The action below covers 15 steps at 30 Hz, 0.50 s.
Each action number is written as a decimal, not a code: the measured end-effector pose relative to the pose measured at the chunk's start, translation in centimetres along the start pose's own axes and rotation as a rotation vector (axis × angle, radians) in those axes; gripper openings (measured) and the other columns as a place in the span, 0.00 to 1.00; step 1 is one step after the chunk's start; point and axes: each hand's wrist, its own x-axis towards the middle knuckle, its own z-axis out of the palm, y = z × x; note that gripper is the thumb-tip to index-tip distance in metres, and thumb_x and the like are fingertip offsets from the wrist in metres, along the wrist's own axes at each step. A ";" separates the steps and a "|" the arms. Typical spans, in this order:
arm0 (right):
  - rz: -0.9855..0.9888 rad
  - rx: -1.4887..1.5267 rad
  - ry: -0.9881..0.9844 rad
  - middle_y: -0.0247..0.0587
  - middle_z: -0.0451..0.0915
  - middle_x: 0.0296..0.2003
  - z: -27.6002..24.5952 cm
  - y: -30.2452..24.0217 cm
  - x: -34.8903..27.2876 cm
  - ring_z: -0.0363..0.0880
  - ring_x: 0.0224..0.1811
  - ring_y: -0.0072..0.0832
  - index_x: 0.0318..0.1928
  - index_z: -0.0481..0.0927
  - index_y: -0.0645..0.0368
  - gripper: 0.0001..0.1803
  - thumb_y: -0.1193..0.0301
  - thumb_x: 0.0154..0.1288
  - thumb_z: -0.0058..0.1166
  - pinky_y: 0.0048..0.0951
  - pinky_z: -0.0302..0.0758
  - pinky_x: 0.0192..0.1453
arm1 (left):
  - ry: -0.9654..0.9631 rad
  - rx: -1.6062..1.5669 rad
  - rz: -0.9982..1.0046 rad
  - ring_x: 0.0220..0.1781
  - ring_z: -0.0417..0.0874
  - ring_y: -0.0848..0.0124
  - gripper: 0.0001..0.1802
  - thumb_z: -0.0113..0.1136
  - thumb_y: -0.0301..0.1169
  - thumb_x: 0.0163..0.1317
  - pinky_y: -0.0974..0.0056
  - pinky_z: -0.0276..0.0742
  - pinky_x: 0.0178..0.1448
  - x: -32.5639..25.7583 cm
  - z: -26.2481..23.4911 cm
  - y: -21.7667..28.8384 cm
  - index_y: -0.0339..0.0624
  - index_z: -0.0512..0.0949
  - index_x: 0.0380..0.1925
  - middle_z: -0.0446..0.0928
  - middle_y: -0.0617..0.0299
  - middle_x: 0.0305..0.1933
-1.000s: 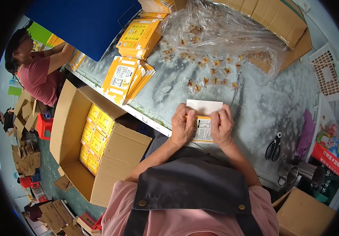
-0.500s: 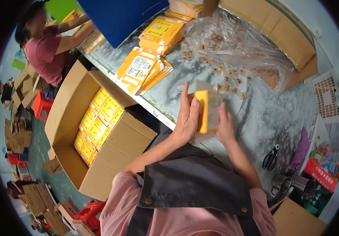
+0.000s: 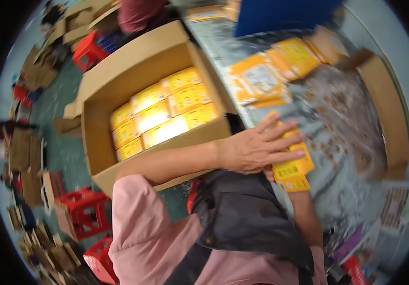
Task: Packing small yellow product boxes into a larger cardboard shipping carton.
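A small yellow carton [image 3: 293, 167] with dark print is tilted above the near edge of the table. Across its upper face lies my left hand [image 3: 254, 149], its fingers stretched out and spread. Most of my right hand [image 3: 269, 175] is hidden beneath the carton; a few fingertips curl around its near left side, and the forearm comes up from below. Beside my left forearm stands a large open cardboard box [image 3: 101, 159], with rows of yellow cartons [image 3: 166, 111] packed inside.
Flat yellow carton blanks [image 3: 261, 78] are stacked on the grey table [image 3: 325, 209]. Small brownish packets [image 3: 325, 147] lie scattered near clear plastic sheeting [image 3: 356, 121]. A blue panel [image 3: 285, 16] stands at the back. Red stools [image 3: 83, 209] and cardboard boxes are on the floor to the left.
My view has swung left, toward the large cardboard box. The carton has turned from upright to tilted; my left hand went from its side to its top, and my right hand went underneath.
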 end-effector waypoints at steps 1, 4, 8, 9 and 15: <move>0.165 0.000 -0.062 0.43 0.82 0.34 0.9 -0.1 1.1 0.79 0.20 0.36 0.72 0.56 0.35 0.37 0.35 0.69 0.26 0.32 0.76 0.17 | -0.020 0.050 -0.001 0.77 0.50 0.43 0.46 0.64 0.43 0.55 0.38 0.46 0.75 -1.9 -0.3 -0.4 0.50 0.54 0.73 0.51 0.49 0.76; 0.218 0.041 0.002 0.47 0.81 0.47 5.1 1.3 4.1 0.81 0.24 0.39 0.74 0.53 0.39 0.39 0.35 0.69 0.25 0.34 0.78 0.20 | -0.016 -0.047 -0.106 0.73 0.57 0.44 0.52 0.68 0.43 0.47 0.35 0.48 0.73 -5.7 -2.6 0.1 0.47 0.54 0.72 0.56 0.46 0.73; 0.240 0.127 0.197 0.46 0.80 0.49 9.4 0.6 5.6 0.82 0.26 0.40 0.72 0.56 0.42 0.38 0.36 0.70 0.28 0.35 0.80 0.21 | 0.016 0.060 -0.148 0.65 0.63 0.47 0.58 0.72 0.44 0.39 0.39 0.55 0.68 -8.1 -6.0 -0.9 0.41 0.54 0.71 0.62 0.49 0.66; 0.261 0.151 0.243 0.46 0.79 0.50 10.5 0.7 6.7 0.82 0.27 0.40 0.72 0.56 0.42 0.38 0.37 0.70 0.28 0.35 0.80 0.22 | 0.011 0.090 -0.205 0.64 0.64 0.47 0.60 0.74 0.44 0.36 0.41 0.56 0.67 -9.4 -7.0 -1.1 0.38 0.54 0.71 0.63 0.49 0.65; 0.418 0.093 0.300 0.56 0.79 0.50 14.9 2.7 15.0 0.84 0.28 0.38 0.71 0.58 0.49 0.36 0.41 0.72 0.31 0.33 0.79 0.22 | 0.028 0.154 -0.498 0.57 0.68 0.50 0.67 0.79 0.44 0.24 0.51 0.63 0.62 -15.8 -12.5 -4.7 0.26 0.55 0.67 0.66 0.45 0.58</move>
